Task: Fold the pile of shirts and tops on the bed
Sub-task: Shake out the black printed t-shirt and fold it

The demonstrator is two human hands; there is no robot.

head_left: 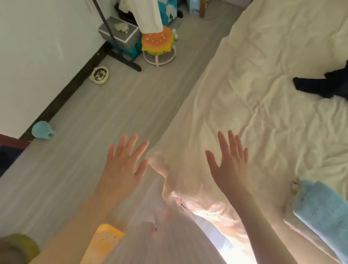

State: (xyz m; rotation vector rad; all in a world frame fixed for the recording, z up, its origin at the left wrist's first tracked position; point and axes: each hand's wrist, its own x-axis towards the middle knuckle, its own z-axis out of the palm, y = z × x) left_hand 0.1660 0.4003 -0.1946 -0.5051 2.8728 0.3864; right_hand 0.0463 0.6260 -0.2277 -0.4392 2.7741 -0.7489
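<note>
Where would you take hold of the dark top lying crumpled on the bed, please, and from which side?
Probably by the sleeve-like end that juts out toward the bed's edge from the dark top. It lies flat and apart from the bunched middle, so fingers can pinch it cleanly. Come from the floor side with the right hand, which is nearer and open; the left hand is open too.

Burger-shaped stool [158, 41] beside clothes rack [107, 22]; pet food bowl [99, 75] by wall; blue cup [42, 130] on floor.

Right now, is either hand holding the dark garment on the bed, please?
No, both the left hand and right hand are spread open, well apart from the dark garment.
</note>
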